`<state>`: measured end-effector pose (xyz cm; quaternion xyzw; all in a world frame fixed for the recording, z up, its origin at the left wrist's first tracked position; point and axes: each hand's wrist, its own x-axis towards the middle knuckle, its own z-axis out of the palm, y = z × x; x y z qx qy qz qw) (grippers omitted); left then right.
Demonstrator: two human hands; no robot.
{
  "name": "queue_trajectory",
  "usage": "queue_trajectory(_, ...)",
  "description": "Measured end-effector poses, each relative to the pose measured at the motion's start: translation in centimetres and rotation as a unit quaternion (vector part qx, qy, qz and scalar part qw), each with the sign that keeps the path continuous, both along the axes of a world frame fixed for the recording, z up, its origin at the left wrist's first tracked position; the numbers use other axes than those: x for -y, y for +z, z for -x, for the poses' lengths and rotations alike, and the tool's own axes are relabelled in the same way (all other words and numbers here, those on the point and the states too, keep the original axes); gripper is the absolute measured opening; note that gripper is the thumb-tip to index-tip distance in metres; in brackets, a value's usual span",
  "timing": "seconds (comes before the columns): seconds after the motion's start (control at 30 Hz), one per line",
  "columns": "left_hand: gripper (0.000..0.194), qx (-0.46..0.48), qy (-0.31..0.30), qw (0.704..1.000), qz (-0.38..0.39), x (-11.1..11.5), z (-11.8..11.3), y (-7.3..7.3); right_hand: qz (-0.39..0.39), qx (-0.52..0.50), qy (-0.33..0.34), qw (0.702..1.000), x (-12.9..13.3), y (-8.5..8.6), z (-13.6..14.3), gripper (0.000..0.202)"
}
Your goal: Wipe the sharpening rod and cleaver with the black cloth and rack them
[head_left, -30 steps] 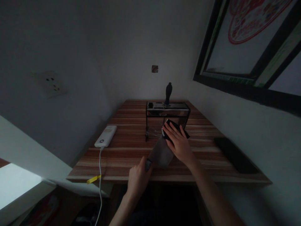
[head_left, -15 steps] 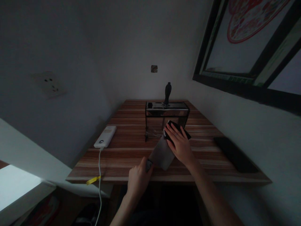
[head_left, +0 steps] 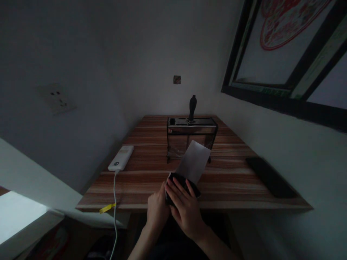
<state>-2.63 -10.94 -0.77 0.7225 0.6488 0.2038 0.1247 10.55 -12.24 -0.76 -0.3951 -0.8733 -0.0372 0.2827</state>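
Near the table's front edge, my left hand [head_left: 157, 206] is closed round the handle of a cleaver, which is hidden now. The broad grey blade of the cleaver [head_left: 195, 159] slants up and to the right. My right hand [head_left: 184, 207] presses a black cloth [head_left: 193, 187] on the blade at the handle end, its fingers bent over the cloth. Behind the blade stands a knife block [head_left: 192, 130] with a metal top and clear sides. One black-handled tool [head_left: 192, 107] sticks up from its top.
A white power bank [head_left: 121, 158] with a white cable [head_left: 115, 202] and yellow tag [head_left: 107, 208] lies on the left of the striped wooden table [head_left: 146, 177]. A flat black object [head_left: 269, 177] lies at the right edge. Walls close in the back and sides.
My right hand and the black cloth have slid down the blade from its far end to the handle end. The blade's far end is uncovered now. My left hand has hardly moved.
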Motion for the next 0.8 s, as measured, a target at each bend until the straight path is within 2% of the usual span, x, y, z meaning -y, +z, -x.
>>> queue_trajectory(0.23, 0.040, 0.045, -0.010, 0.999, -0.029, 0.0, 0.2, -0.3, -0.001, -0.029, -0.001, 1.000, 0.1, 0.1, 0.2, 0.056)
queue_trajectory(0.43, 0.034, 0.057, 0.002, 0.998, 0.008, 0.1, 0.0, 0.3, 0.001, -0.007, 0.005, 1.000, -0.2, 0.6, -0.2, 0.056)
queue_trajectory(0.63, 0.031, -0.001, 0.030, 0.998, 0.059, -0.1, -0.4, 0.8, -0.007, 0.014, -0.010, 1.000, -0.9, 1.4, -1.2, 0.055)
queue_trajectory(0.8, 0.035, -0.049, 0.035, 0.998, 0.036, -0.3, -0.5, 0.3, -0.015, 0.014, -0.042, 0.999, -2.1, 1.9, -2.4, 0.053)
